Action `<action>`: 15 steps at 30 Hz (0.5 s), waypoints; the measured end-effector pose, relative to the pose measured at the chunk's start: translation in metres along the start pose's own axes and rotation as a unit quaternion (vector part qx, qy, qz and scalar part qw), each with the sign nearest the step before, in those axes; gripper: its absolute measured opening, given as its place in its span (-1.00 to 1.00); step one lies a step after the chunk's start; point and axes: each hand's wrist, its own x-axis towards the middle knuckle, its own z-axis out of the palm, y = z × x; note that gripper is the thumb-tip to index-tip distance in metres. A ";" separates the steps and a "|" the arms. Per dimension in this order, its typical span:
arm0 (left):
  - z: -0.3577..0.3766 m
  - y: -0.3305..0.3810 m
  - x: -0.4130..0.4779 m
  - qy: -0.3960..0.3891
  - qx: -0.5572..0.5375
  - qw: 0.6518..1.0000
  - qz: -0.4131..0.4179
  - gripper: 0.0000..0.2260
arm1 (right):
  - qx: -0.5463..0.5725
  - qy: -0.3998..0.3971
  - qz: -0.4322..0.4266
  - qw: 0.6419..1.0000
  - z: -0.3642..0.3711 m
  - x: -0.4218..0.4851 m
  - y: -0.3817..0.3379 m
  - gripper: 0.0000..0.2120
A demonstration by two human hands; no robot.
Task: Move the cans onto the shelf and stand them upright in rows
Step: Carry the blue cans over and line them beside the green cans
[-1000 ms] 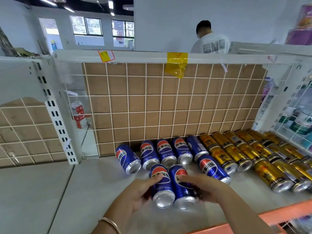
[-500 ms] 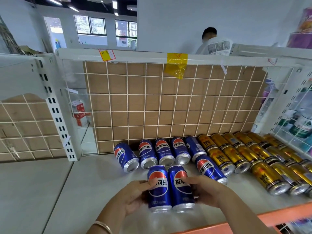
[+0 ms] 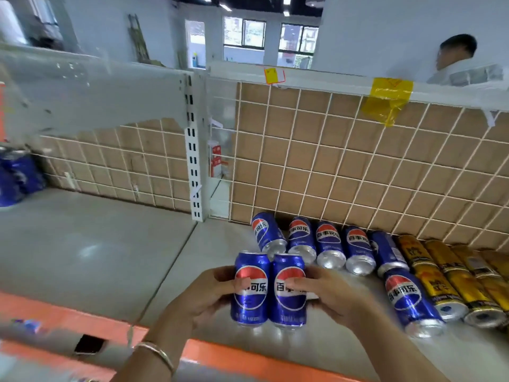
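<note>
The left grip (image 3: pixel 209 293) clasps the left blue can (image 3: pixel 249 304); the right grip (image 3: pixel 333 293) clasps the right blue can (image 3: pixel 286 307). Both cans upright, touching, near the front edge of the shelf (image 3: pixel 96 244). Along its back edge lie other blue cans (image 3: pixel 330 244).

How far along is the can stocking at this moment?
Done: little visible; blurred blue cans at far left may be placed, unclear. In hand: left hand and right hand grip two blue cans upright together. Left: six blue cans and the gold cans lie on their sides on the shelf.
</note>
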 end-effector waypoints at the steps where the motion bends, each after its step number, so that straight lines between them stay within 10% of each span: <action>1: -0.012 0.003 -0.009 0.012 0.000 1.000 0.018 -0.43 | -0.008 -0.008 -0.011 1.000 0.014 0.005 -0.005 -0.69; 15: -0.193 0.025 -0.163 0.172 -0.005 0.973 0.156 -0.26 | -0.093 -0.112 -0.103 0.984 0.262 0.050 -0.055 -0.61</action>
